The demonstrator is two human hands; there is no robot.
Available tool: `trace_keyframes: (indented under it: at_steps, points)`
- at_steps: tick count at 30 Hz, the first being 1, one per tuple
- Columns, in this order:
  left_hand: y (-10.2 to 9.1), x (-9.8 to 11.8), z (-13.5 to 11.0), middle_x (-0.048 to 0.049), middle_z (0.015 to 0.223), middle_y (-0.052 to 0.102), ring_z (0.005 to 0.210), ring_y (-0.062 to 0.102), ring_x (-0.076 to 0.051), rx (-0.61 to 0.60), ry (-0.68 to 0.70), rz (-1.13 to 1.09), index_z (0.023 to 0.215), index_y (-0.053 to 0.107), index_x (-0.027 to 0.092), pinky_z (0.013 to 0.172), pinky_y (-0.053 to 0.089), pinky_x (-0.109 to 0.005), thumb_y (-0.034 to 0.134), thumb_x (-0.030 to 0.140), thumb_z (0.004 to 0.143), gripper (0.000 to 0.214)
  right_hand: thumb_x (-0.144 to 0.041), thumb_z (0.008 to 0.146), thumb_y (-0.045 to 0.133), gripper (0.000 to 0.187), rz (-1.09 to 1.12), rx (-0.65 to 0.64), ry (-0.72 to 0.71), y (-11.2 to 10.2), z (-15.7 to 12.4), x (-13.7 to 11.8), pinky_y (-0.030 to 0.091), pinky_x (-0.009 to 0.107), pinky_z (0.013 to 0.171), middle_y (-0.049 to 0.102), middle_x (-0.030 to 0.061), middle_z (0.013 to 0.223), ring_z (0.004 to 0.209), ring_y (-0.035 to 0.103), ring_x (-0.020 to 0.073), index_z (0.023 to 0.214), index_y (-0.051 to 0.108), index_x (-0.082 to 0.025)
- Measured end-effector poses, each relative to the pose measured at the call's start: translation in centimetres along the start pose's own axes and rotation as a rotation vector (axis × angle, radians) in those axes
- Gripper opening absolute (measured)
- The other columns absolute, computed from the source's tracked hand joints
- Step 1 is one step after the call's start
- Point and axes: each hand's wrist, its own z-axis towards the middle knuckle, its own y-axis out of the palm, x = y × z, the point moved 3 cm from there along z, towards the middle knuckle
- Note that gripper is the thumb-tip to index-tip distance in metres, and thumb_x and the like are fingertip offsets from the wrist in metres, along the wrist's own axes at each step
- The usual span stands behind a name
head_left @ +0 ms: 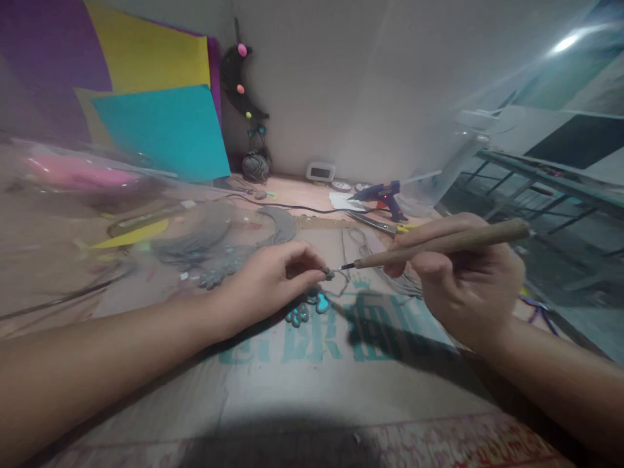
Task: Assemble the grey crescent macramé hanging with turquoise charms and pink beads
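My left hand (275,276) pinches a small grey bead-like piece (329,274) between thumb and fingers, just above a sheet of cardboard (302,370) with teal print. My right hand (463,279) grips a wooden-handled pointed tool (439,246), and its thin metal tip touches the grey piece. Under the left fingers lie some turquoise and grey stones (307,309). Grey cord (363,257) trails from the piece towards the back.
A blue glue gun (377,193) stands at the back beside pliers (383,225) with yellow grips. Teal, yellow and purple sheets (166,130) lean on the wall at left. A ball of grey yarn (255,166), a black cable and a metal rack (536,188) are nearby.
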Motion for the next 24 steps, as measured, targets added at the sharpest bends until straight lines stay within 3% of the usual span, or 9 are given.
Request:
trace_keyframes:
  at_steps: [11, 17, 24]
  points:
    - [0.0, -0.1, 0.1, 0.0034, 0.079, 0.07, 0.074, 0.063, -0.011, -0.004, 0.003, -0.026, 0.091, 0.068, 0.021, 0.067, 0.046, -0.022, 0.064, 0.029, 0.089, 0.009, -0.041, 0.088, 0.068, 0.017, -0.05, -0.153, 0.008, 1.1, -0.2, 0.5, 0.053, 0.034, 0.066, 0.07, 0.0017, 0.079, 0.072, 0.068, 0.017, 0.087, 0.07, -0.025]
    - [0.2, -0.7, 0.0, 0.0023, 0.084, 0.073, 0.075, 0.066, -0.013, -0.025, -0.074, -0.142, 0.1, 0.069, 0.022, 0.068, 0.049, -0.023, 0.066, 0.033, 0.087, 0.017, -0.033, 0.088, 0.07, 0.009, -0.047, -0.158, -0.042, 0.9, -0.3, 0.3, 0.054, 0.032, 0.066, 0.071, 0.0015, 0.083, 0.073, 0.069, 0.0156, 0.085, 0.07, -0.025]
    - [0.2, -0.3, 0.0, 0.003, 0.08, 0.072, 0.072, 0.064, -0.011, -0.015, -0.066, -0.09, 0.089, 0.071, 0.021, 0.064, 0.047, -0.021, 0.067, 0.033, 0.085, 0.013, -0.03, 0.086, 0.072, 0.007, -0.053, -0.16, -0.106, 1.2, -0.2, -0.4, 0.054, 0.028, 0.064, 0.073, 0.0005, 0.084, 0.067, 0.068, 0.0122, 0.087, 0.069, -0.024]
